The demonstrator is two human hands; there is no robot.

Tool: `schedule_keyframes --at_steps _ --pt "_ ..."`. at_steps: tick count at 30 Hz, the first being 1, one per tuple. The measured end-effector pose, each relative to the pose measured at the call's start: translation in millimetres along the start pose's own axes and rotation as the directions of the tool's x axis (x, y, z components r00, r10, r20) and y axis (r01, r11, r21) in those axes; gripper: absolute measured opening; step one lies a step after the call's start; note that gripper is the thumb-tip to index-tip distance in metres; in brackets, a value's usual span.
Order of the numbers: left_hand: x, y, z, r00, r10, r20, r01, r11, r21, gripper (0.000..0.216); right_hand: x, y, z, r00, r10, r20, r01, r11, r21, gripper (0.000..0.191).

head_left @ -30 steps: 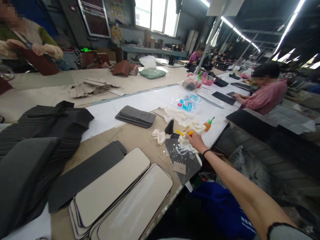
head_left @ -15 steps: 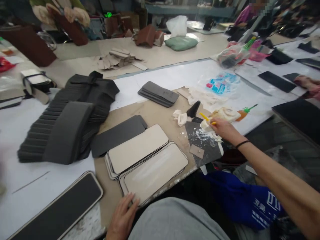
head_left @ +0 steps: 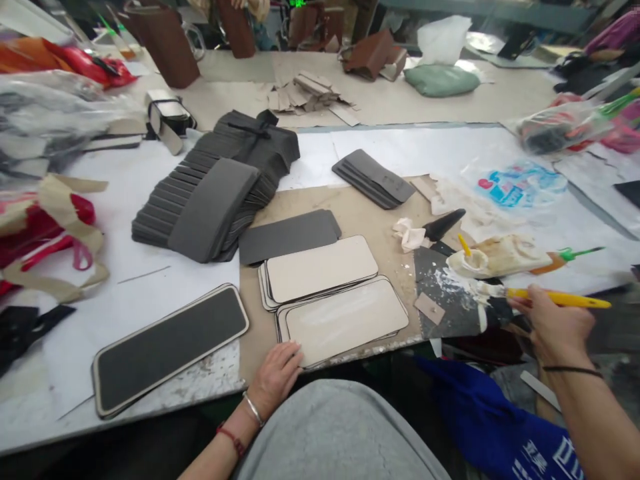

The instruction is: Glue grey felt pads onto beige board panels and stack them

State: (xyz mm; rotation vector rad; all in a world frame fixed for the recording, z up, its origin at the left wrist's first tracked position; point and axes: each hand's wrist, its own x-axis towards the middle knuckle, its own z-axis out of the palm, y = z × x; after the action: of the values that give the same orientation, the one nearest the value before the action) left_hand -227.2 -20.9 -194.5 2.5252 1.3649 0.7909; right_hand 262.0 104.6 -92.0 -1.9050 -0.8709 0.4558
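My right hand (head_left: pixel 550 320) is closed around a yellow-handled glue brush (head_left: pixel 540 293); its white bristles hover over a dark glue-smeared board (head_left: pixel 450 300) at the table's edge. My left hand (head_left: pixel 275 377) lies flat with its fingers on the near corner of the top beige panel (head_left: pixel 345 320), part of a stack of beige rounded panels. A second such stack (head_left: pixel 320 267) sits just behind it. A crusted glue pot (head_left: pixel 495 257) with another yellow stick in it stands beyond the board.
A black panel with a pale rim (head_left: pixel 170 347) lies at the left. Fanned dark grey pieces (head_left: pixel 215 193) and a smaller dark stack (head_left: pixel 375 177) sit farther back. An orange squeeze bottle (head_left: pixel 565 260), rags, plastic bags and brown leather pieces crowd the table. Blue fabric (head_left: pixel 480 413) hangs below.
The view swung down and left. My right hand drew the brush back from the glue pot toward the table edge. My left hand came into view and settled on the near beige panel.
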Motion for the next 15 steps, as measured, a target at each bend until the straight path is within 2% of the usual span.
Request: schedule_keyframes --at_steps 1,2,3,5,6,8,11,13,15 --pt "-0.6 -0.8 -0.2 1.0 0.0 -0.004 0.0 1.0 -0.009 0.02 -22.1 -8.0 10.4 0.986 0.089 -0.138 -0.085 0.996 0.038 0.023" --pt "-1.2 -1.7 -0.5 1.0 0.001 -0.01 -0.002 1.0 -0.019 0.019 -46.6 -16.7 22.9 0.977 0.165 -0.134 -0.157 0.985 0.066 0.024" --pt "-1.8 -2.7 -0.9 1.0 0.003 -0.015 -0.003 1.0 -0.03 0.019 -72.9 -25.6 36.7 0.984 0.175 -0.021 -0.173 0.981 0.085 0.026" --pt "-3.2 -5.0 -1.7 1.0 0.013 -0.028 -0.014 0.998 -0.053 0.019 -127.5 -42.7 66.3 0.954 0.187 0.235 -0.211 0.974 0.082 0.036" --pt "-3.9 -6.1 -1.9 0.999 0.022 -0.033 -0.024 0.998 -0.06 0.019 -154.1 -50.3 81.0 0.915 0.183 0.359 -0.216 0.975 0.055 0.036" --pt "-5.3 -8.6 -2.0 0.998 0.046 -0.044 -0.049 0.997 -0.062 0.019 -202.5 -62.4 108.7 0.835 0.172 0.522 -0.218 0.975 0.028 0.034" --pt "-6.7 -12.0 -1.2 0.994 0.075 -0.075 -0.08 0.995 -0.063 0.018 -256.5 -70.7 143.1 0.769 0.135 0.624 -0.219 0.974 0.06 0.03" --pt "-7.0 -14.0 -0.8 0.991 0.093 -0.093 -0.101 0.992 -0.079 0.017 -277.2 -69.6 158.9 0.755 0.12 0.645 -0.223 0.971 0.081 0.028" --pt "-6.9 -15.7 -0.8 0.989 0.117 -0.096 -0.125 0.988 -0.087 0.017 -283.4 -64.2 166.6 0.759 0.115 0.64 -0.22 0.972 0.087 0.028"
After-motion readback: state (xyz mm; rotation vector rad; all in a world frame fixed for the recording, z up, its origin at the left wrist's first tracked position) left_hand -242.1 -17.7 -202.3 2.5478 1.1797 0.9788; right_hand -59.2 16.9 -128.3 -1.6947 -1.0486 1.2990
